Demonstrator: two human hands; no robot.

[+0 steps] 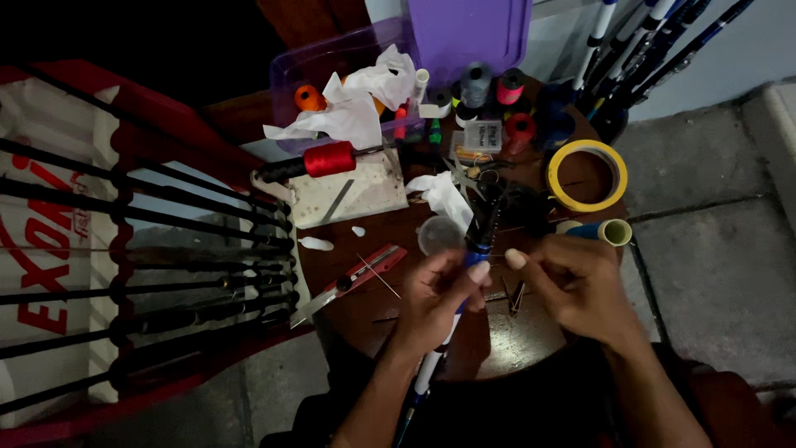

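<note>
Glossy rod (464, 286), dark wooden table (514, 340), crumpled white paper (352, 112), translucent purple plastic tub (332, 66)

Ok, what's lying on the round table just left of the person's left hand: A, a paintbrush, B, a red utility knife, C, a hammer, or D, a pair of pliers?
B: a red utility knife with its blade out lies on the round table, left of the left hand.

At your far left, a white sign (50, 241) with red lettering and red scalloped border sits behind the rods. Small clear rectangular packet (482, 135) with pale label lies among the spools, table top centre.
</note>
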